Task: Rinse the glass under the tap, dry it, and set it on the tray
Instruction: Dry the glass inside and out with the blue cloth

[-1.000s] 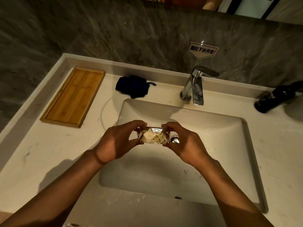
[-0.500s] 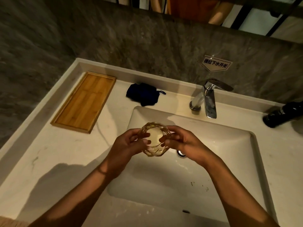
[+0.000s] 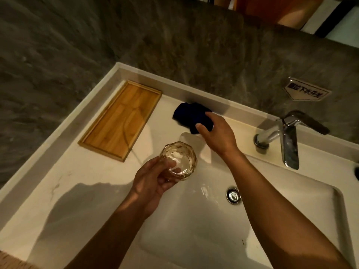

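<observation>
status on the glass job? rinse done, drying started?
Rinse: cannot confirm; no water runs from the tap. In hand: left hand holds the glass upright over the sink's left edge, while the right hand lies on the dark blue cloth; whether it grips is unclear. Left: dry the glass, set it on the empty wooden tray.

Left hand (image 3: 153, 183) fingers curled in a grip; right hand (image 3: 217, 135) reached forward, fingers spread, palm down
</observation>
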